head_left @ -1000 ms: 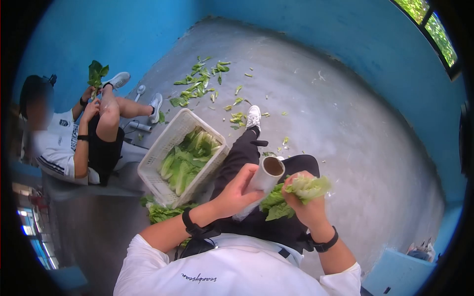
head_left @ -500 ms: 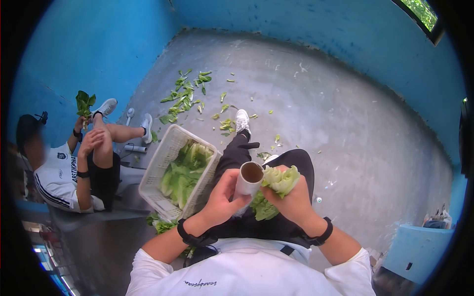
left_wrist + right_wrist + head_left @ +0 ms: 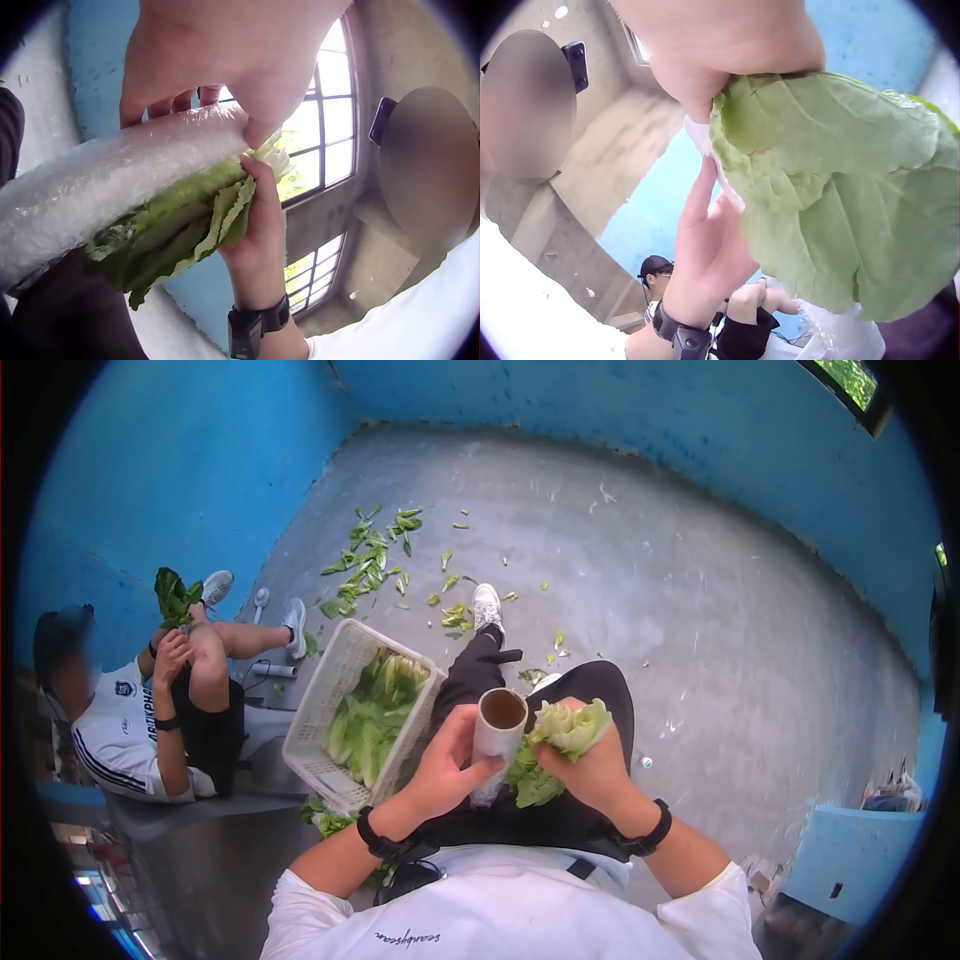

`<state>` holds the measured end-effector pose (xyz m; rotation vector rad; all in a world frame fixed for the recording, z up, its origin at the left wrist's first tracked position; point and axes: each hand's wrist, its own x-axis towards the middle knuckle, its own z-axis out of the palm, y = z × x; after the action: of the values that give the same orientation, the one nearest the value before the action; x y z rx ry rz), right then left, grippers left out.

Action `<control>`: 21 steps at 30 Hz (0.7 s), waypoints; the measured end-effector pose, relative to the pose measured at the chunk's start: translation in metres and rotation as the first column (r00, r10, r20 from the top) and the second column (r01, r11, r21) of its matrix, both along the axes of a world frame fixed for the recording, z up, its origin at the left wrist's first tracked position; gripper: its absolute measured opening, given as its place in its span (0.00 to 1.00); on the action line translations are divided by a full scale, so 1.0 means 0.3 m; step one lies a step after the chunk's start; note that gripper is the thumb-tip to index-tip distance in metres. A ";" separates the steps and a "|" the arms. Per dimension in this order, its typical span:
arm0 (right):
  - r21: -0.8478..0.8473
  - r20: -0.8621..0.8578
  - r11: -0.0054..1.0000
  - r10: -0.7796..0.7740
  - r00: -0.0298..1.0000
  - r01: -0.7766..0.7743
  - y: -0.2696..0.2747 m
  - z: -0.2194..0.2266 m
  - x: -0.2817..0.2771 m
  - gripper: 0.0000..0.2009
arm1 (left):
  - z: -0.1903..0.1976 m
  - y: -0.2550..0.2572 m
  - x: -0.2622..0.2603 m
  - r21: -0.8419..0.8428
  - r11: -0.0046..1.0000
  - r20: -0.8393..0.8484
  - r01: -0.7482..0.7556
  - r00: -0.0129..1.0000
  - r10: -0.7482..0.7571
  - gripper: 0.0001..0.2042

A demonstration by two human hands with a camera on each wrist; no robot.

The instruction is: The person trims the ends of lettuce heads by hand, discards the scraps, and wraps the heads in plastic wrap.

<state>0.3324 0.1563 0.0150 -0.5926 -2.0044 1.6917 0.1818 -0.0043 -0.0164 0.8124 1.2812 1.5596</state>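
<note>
My left hand (image 3: 440, 765) grips a roll of clear plastic wrap (image 3: 497, 742) near its upper end, where the open brown cardboard core shows. The roll slants over my lap, its film shiny and crinkled in the left wrist view. Close beside it, my right hand (image 3: 597, 768) grips a bunch of lettuce (image 3: 575, 726) around the stalks. Pale cut stems point up out of the fist, and broad green leaves (image 3: 840, 202) hang below, lying along the roll in the left wrist view.
A white plastic basket (image 3: 302, 745) holding leafy greens stands left of my leg. More greens (image 3: 325, 818) lie beside it. Leaf scraps (image 3: 365, 560) litter the grey floor. At left a seated person (image 3: 130, 710) holds a green bunch (image 3: 177, 596). A blue box (image 3: 850, 860) is at right.
My hands have come closer together, with the lettuce brought left against the roll and its stems turned more upright. The head view has shifted; in the last half second little has moved.
</note>
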 end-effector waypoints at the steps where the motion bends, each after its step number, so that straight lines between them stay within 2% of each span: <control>1: -0.014 -0.006 1.000 -0.009 1.000 0.009 -0.006 -0.004 -0.002 0.09 | -0.007 -0.003 -0.002 0.006 1.000 0.021 -0.003 1.000 0.003 0.25; 5: -0.052 -0.067 0.999 -0.012 0.998 0.009 -0.019 -0.010 -0.025 0.09 | 0.012 -0.002 -0.003 0.021 0.997 0.039 -0.072 0.997 0.071 0.25; 8: -0.048 -0.012 0.999 0.015 1.000 -0.016 -0.018 0.010 -0.031 0.10 | 0.027 0.003 -0.004 0.025 0.995 0.047 -0.095 0.994 0.094 0.25; 11: 0.014 0.055 0.999 0.032 0.998 -0.033 -0.018 0.010 -0.027 0.11 | 0.018 0.001 0.011 0.043 0.995 0.034 -0.086 0.996 0.084 0.25; 17: 0.032 0.062 0.997 0.061 0.996 -0.064 -0.024 0.023 -0.035 0.12 | 0.014 -0.016 0.007 0.073 0.993 0.021 -0.088 0.996 0.086 0.27; 21: 0.050 0.062 0.995 0.084 0.995 -0.087 -0.017 0.027 -0.034 0.12 | 0.011 -0.020 -0.008 0.045 0.998 0.074 -0.041 0.997 0.038 0.27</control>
<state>0.3222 0.1513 0.0230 -0.5522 -2.1372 1.6833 0.1794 -0.0102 -0.0133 0.7561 1.2192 1.6408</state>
